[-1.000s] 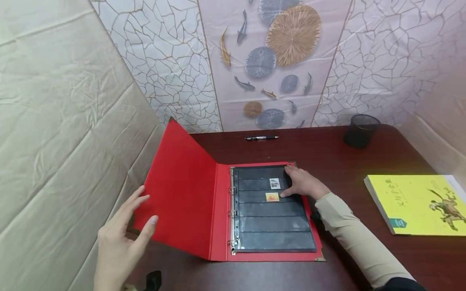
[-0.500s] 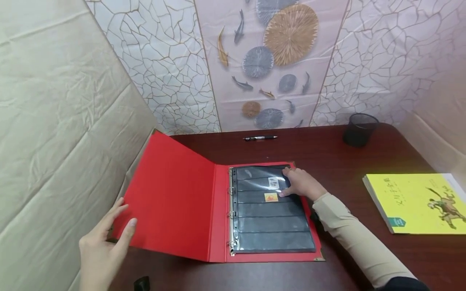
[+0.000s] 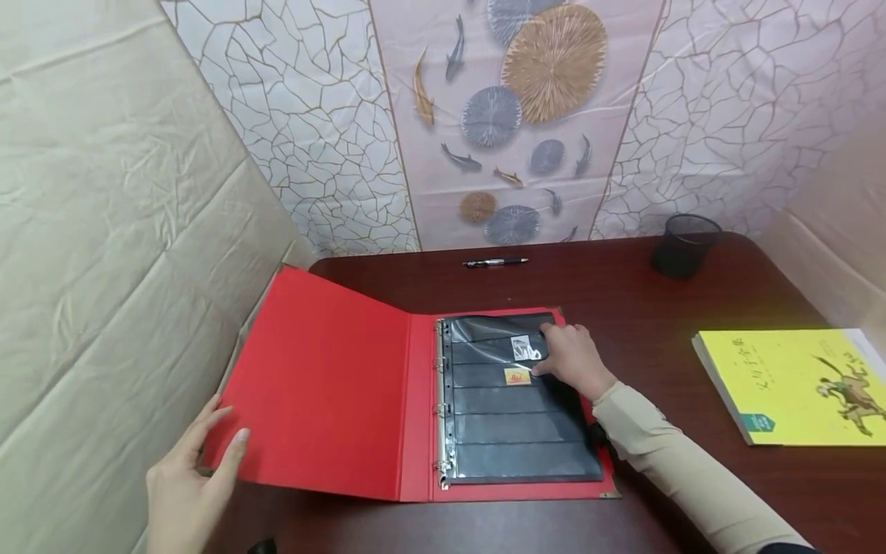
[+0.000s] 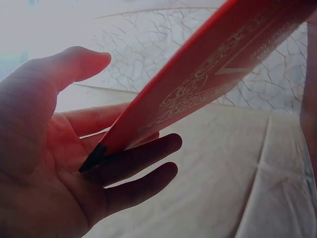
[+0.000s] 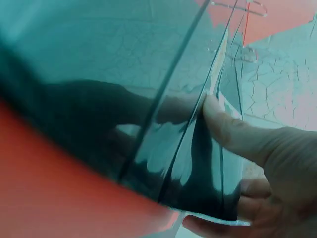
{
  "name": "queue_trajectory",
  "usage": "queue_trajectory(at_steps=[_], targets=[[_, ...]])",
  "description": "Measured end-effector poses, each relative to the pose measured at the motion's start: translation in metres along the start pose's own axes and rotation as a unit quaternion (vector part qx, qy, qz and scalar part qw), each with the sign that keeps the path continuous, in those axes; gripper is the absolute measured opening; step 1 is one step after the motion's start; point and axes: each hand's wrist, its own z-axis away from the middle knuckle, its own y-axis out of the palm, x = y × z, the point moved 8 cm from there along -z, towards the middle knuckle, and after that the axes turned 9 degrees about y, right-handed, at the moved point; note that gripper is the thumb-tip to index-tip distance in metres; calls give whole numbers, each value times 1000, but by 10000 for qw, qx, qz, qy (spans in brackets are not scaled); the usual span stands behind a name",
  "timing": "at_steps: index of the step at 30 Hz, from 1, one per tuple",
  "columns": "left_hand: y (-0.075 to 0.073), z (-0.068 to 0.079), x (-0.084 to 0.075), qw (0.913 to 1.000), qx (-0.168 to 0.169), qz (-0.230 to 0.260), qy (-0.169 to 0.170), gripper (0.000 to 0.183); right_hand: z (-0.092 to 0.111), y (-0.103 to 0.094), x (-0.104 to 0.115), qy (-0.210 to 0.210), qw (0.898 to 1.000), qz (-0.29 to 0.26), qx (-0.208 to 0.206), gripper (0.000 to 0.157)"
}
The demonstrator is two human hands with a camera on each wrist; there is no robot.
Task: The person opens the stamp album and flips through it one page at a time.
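A red ring-binder stamp album lies open, its left cover point(image 3: 332, 385) tilted up off the table. My left hand point(image 3: 187, 477) is at the cover's lower left corner; in the left wrist view its straight fingers point(image 4: 143, 186) lie beneath the board, thumb apart. On the right is a black pocket page point(image 3: 522, 425) on metal rings, bowed near the top. My right hand point(image 3: 574, 358) pinches the page's right edge, thumb point(image 5: 230, 126) on top and fingers underneath. Beside the thumb sit a white stamp point(image 3: 521, 348) and a yellow-orange stamp point(image 3: 517, 376).
A pen point(image 3: 494, 262) lies behind the album on the dark wooden table point(image 3: 609, 300). At the back right stands a black mesh cup point(image 3: 681, 250). A thick yellow book point(image 3: 789, 385) lies right of my forearm. Fabric walls border the left, back and right.
My left hand has moved left and down as the red cover lowers outward. The pocket page has begun to bow near its top under my right hand.
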Motion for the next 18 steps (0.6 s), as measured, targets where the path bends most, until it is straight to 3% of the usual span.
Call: queue_trajectory(at_steps=[4, 8, 11, 18], targets=[[4, 4, 14, 9992, 137, -181, -336, 34, 4, -3, 0, 173, 9995, -30, -269, 73], [10, 11, 30, 9956, 358, -342, -793, 36, 5, -3, -2, 248, 9990, -181, -313, 81], [16, 17, 41, 9914, 661, -345, -1079, 41, 6, -3, -3, 173, 9991, -304, -246, 90], [31, 28, 65, 9781, 1544, -428, -1328, 61, 12, -1, -2, -10, 9962, -866, -28, 106]])
